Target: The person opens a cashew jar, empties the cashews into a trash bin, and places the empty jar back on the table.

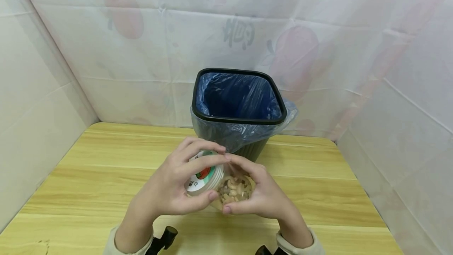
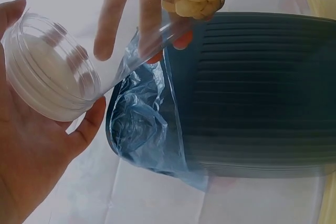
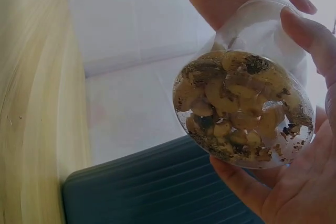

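Note:
A clear plastic jar of cashew nuts lies tilted between the hands, its base toward the right. My right hand grips the jar near its base, thumb in front and fingers over the top. In the right wrist view, nuts and dark flakes show through the jar's round bottom. My left hand curls round the ridged screw lid, which sits at the jar's mouth end and has a printed label with a red fruit on top. The fingertips of both hands meet above the jar.
Just behind the hands stands a dark ribbed trash bin with a black rim. A blue plastic bag lines it and hangs over the outside. The bin is on a wooden table, with printed white cloth around the back and sides.

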A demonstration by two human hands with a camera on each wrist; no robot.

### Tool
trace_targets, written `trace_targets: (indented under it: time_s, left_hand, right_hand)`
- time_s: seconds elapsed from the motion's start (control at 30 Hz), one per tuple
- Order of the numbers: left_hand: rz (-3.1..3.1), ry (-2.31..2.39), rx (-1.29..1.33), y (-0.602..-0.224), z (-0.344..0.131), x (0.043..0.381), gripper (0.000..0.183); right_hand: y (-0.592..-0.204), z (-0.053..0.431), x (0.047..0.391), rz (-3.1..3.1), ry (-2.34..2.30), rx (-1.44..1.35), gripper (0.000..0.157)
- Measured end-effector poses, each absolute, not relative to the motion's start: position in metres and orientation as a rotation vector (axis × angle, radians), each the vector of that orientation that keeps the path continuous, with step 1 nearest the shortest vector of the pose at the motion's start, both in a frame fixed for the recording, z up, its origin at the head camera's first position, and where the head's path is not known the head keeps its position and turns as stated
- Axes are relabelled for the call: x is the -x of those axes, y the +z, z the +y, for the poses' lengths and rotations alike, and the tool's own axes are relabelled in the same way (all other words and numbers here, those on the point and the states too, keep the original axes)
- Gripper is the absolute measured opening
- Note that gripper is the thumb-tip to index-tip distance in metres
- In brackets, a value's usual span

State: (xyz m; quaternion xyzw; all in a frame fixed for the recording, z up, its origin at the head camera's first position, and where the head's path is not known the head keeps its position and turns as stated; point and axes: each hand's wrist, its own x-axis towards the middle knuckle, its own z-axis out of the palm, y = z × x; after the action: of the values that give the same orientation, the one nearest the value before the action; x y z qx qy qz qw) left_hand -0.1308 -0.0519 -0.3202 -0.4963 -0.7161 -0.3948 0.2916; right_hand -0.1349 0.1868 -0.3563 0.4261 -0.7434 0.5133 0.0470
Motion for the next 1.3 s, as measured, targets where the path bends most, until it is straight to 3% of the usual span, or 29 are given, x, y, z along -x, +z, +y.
trace_targets:
  time_s: [0.63,0.97,1.3]
  left_hand:
    - [-1.998,-1.044,1.203,-0.32,-0.053,0.13,0.04]
    - [-2.155,-0.996,1.02,-0.325,-0.053,0.128,0.044]
    - [-2.177,-1.001,0.998,-0.325,-0.053,0.128,0.047]
  right_hand:
    - [-0.359,0.182,0.134,-2.239,1.541,-1.258,0.095]
    - [-0.359,0.177,0.131,-2.26,1.454,-1.185,0.094]
    - [-0.358,0.177,0.132,-2.267,1.435,-1.173,0.094]
